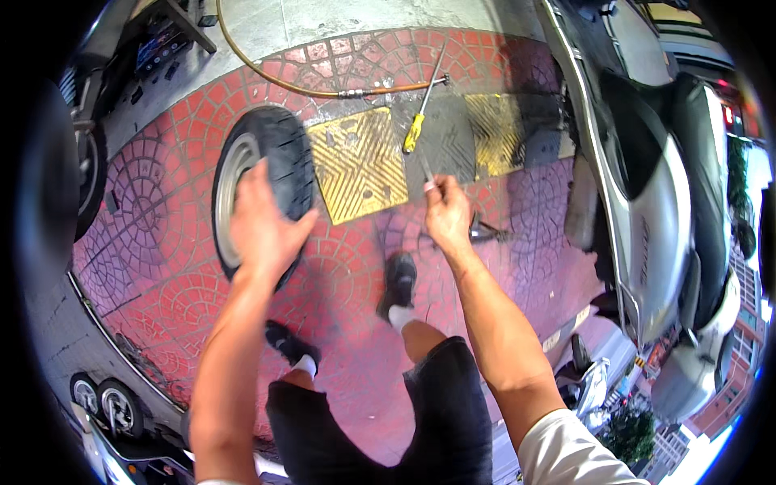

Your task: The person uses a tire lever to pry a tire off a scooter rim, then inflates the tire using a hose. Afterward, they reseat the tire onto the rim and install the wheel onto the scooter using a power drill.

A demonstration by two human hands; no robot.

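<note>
A motorcycle wheel with a black tyre (291,158) and a pale rim stands upright on the red paving, left of centre. My left hand (263,218), somewhat blurred, lies over the wheel's near side with fingers and thumb spread. My right hand (449,212) is closed around a thin, flat metal bar (426,166) that points away from me; its lower end is hidden in the fist. Just beyond the bar's tip, a yellow-handled screwdriver (414,132) rests on a yellow and black ramp (364,166). A dark object (487,232) sits right of my right wrist, partly covered.
An orange hose (303,90) with a metal fitting curves along the far side. A silver scooter (655,250) stands close on the right. Another wheel (91,174) shows at the left rim, and parked vehicle wheels (120,411) at lower left. My shoes (398,284) are on the paving.
</note>
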